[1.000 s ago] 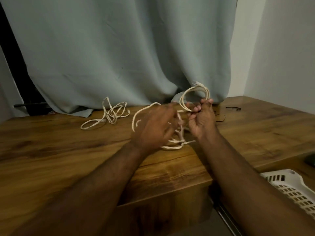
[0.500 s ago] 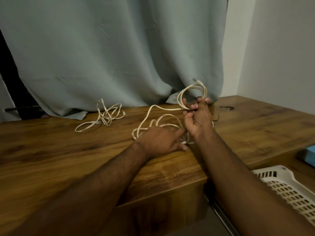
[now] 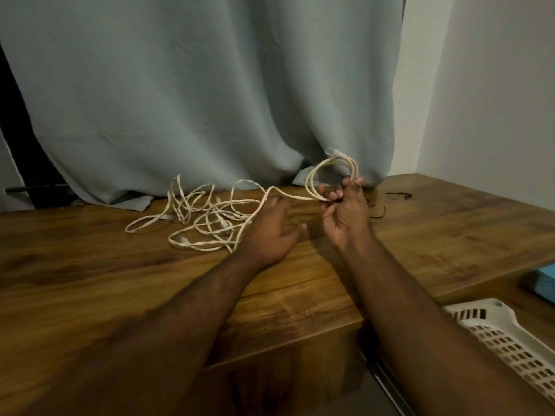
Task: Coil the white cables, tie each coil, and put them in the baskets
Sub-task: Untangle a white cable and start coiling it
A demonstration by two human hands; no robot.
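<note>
My right hand (image 3: pixel 345 214) is raised above the wooden table (image 3: pixel 90 265) and pinches a small upright coil of white cable (image 3: pixel 330 166), a few loops with a plug at the top. From the coil the cable runs left over my left hand (image 3: pixel 270 232) and down into a loose tangle of white cable (image 3: pixel 207 223) on the table. My left hand hovers palm down with the strand across its fingers; whether they close on it is hidden. A white lattice basket (image 3: pixel 507 334) sits low at the right.
A grey curtain (image 3: pixel 210 100) hangs behind the table and drapes onto its back edge. Thin black ties (image 3: pixel 398 195) lie on the table right of my right hand. A blue object (image 3: pixel 543 280) shows at the right edge, above the basket.
My left hand has slid left and back along the cable, drawing the strand out from the coil. The tangle on the table has spread wider. My right hand keeps the coil raised.
</note>
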